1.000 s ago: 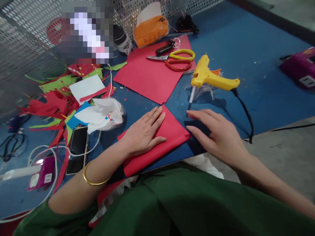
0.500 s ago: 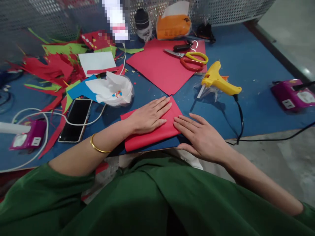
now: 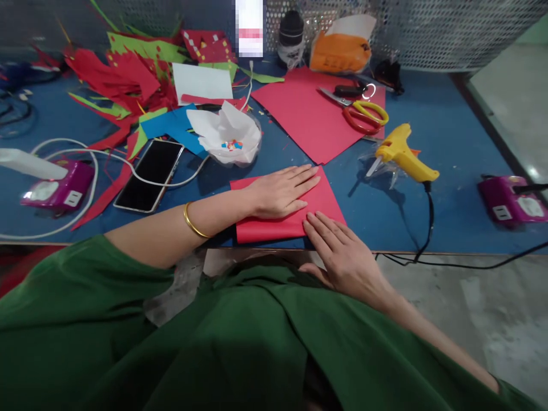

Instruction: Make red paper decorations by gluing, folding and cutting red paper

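Note:
A folded red paper lies at the table's front edge, its near side a rounded fold. My left hand rests flat on top of it, palm down and fingers stretched to the right. The fingertips of my right hand press on the paper's near right part, with the thumb apart near the table edge. Behind the paper is a larger red sheet, and on it lie scissors with red and yellow handles. A yellow glue gun is to the right.
A phone, a white cable and a white paper-lined bowl are on the left. Red and green scraps pile up behind them. Purple boxes stand at both sides. An orange packet and a dark-capped bottle stand at the back.
The camera view has shifted and turned. My right hand has slid toward the near edge of the folded paper. My left hand still lies flat on it.

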Demonstrator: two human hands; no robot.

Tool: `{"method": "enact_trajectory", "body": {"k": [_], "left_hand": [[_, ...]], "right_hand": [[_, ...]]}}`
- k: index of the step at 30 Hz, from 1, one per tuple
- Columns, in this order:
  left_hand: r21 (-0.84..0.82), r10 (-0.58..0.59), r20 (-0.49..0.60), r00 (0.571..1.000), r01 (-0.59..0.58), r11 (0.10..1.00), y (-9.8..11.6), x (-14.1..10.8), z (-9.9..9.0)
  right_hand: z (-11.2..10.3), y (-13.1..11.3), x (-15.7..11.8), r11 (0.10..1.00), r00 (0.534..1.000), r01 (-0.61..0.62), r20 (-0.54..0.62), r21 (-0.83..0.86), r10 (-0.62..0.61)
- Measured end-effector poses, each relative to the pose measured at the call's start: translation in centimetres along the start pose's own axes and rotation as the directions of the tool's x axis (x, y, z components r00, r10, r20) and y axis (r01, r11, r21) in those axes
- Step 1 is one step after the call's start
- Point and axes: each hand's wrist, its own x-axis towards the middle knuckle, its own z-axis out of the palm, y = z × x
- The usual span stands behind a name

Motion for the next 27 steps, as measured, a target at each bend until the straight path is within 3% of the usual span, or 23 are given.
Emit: {"method": "enact_trajectory", "body": {"k": [7,11,19,27], "left_hand": [[0.015,-0.018,0.009,1.0,0.018,1.0,0.1,0.2,0.0],[0.046,-0.019,0.033,0.999,0.017,0.999,0.1,0.3,0.0],[0.035,-0.036,0.035,0.999,0.035,0.999,0.5,0.0,-0.2],[0.037,-0.044,0.016,0.999,0.043,0.998,0.7,0.0,-0.2]], "right_hand": [[0.6,-1.7,2.9,0.981,0.987,0.156,-0.057,0.114,-0.15],[0.9,-2.8,4.2,0.984,0.987,0.154,-0.067,0.093,-0.148],[0.7,-3.6,3.1,0.976,0.977,0.212,-0.016,0.047,-0.211],[2.0,-5.6,5.7,0.963,0.967,0.242,0.048,0.118,-0.249]]}}
